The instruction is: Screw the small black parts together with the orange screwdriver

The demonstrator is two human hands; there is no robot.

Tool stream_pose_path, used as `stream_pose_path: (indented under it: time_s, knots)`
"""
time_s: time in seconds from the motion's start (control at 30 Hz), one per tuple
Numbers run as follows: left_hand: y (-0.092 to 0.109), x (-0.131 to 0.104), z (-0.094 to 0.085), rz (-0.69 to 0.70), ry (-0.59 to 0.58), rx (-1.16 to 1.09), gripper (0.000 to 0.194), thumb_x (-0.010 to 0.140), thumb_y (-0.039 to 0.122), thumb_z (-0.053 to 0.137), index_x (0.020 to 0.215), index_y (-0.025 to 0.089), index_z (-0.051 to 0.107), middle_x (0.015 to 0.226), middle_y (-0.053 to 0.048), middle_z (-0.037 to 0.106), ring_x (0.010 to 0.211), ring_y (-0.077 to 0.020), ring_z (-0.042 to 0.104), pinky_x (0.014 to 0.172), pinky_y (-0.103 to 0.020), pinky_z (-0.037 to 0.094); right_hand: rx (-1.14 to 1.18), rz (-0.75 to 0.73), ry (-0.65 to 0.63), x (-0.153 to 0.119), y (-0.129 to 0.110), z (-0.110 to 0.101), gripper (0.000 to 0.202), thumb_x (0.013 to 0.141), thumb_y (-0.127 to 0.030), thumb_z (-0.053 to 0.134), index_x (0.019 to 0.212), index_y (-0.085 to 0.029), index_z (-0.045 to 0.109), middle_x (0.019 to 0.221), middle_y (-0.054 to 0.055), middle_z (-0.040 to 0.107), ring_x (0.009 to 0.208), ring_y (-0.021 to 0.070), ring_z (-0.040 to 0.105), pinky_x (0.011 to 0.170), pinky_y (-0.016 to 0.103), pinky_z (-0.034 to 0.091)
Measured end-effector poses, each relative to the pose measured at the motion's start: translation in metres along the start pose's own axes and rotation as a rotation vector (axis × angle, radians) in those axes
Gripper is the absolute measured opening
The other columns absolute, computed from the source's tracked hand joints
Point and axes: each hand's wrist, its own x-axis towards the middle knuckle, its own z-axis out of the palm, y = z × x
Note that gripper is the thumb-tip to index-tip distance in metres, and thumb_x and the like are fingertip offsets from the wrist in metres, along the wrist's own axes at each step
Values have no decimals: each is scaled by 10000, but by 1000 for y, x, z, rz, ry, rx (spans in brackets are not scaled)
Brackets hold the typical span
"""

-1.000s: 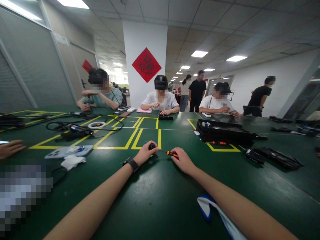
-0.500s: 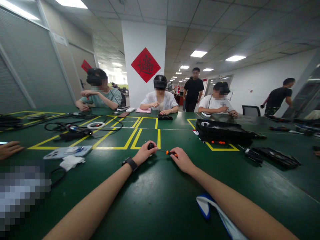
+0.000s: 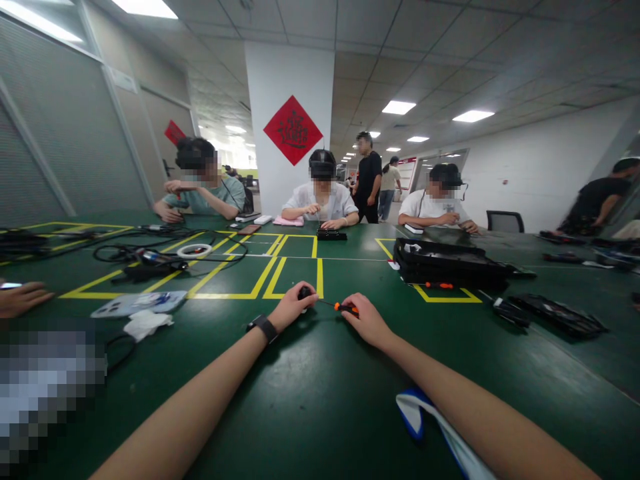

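In the head view my left hand (image 3: 293,304), with a dark band on its wrist, is closed round a small black part (image 3: 304,292); its exact kind is too small to make out. My right hand (image 3: 367,319) grips an orange and black screwdriver (image 3: 345,308) by the handle. The thin shaft points left, and its tip is at the black part or close beside it. Both hands are low over the green table (image 3: 310,413). A blue-edged white strip (image 3: 413,415) lies near my right forearm.
To the right are stacked black trays (image 3: 440,260), another orange screwdriver (image 3: 439,285) and a black frame (image 3: 557,315). Cables (image 3: 150,257), a pale blue phone (image 3: 137,303) and a crumpled tissue (image 3: 147,323) lie left. Another person's hand (image 3: 25,300) rests at the left edge. Co-workers sit across the table.
My hands keep the same hold, with the screwdriver still against or near the black part. The whole view shifts slightly. People in the background have walked on.
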Motion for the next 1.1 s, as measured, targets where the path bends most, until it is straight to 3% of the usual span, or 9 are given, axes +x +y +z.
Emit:
stream_pose_path:
  time_s: [0.2, 0.43, 0.57, 0.7, 0.83, 1.0, 1.1]
  knots:
    - [-1, 0, 0, 13, -2, 19, 286, 700, 428, 544, 834, 176, 534, 698, 20, 559, 640, -113, 525, 617, -237, 414, 25, 66, 12, 1, 2, 3, 208, 786, -271, 503, 974, -189, 535, 897, 34, 552, 842, 156, 492, 774, 307, 375]
    - [0, -1, -1, 4, -3, 7, 297, 694, 430, 551, 847, 177, 536, 713, 16, 566, 651, -116, 529, 627, -243, 419, 22, 40, 3, 1, 3, 2, 149, 817, -224, 426, 831, -174, 565, 851, 36, 540, 828, 147, 484, 770, 297, 374]
    - [-2, -1, -1, 14, -10, 6, 289, 702, 426, 548, 847, 177, 532, 705, 19, 558, 644, -113, 523, 623, -239, 414, 88, 19, 6, 0, 0, 1, 107, 782, -215, 478, 863, -171, 532, 857, 29, 538, 800, 138, 489, 742, 284, 390]
    - [-1, -1, -1, 8, -13, 12, 292, 701, 428, 550, 847, 177, 531, 713, 16, 556, 650, -116, 523, 618, -237, 413, 158, 31, 0, 0, 1, 3, 186, 737, -228, 545, 914, -176, 519, 897, 28, 546, 829, 139, 503, 772, 294, 400]
    - [1, -1, -1, 11, -13, 18, 286, 704, 427, 546, 842, 177, 532, 725, 15, 560, 657, -115, 523, 627, -239, 413, 274, 107, -1, 2, 4, 4, 253, 788, -213, 467, 1034, -181, 514, 946, 43, 555, 850, 132, 524, 788, 294, 413]
    - [2, -1, -1, 18, 3, 19, 273, 697, 412, 552, 830, 175, 536, 713, 16, 560, 649, -113, 519, 629, -239, 410, 137, 31, 20, 4, 5, 1, 185, 803, -177, 427, 814, -172, 612, 852, 44, 560, 845, 147, 504, 810, 309, 388]
    - [0, -1, 0, 6, 8, 0, 282, 698, 415, 547, 846, 175, 535, 705, 16, 560, 637, -112, 519, 618, -239, 413, 131, -6, 25, 2, 1, -1, 150, 760, -160, 485, 853, -182, 600, 862, 33, 544, 820, 141, 498, 783, 297, 395]
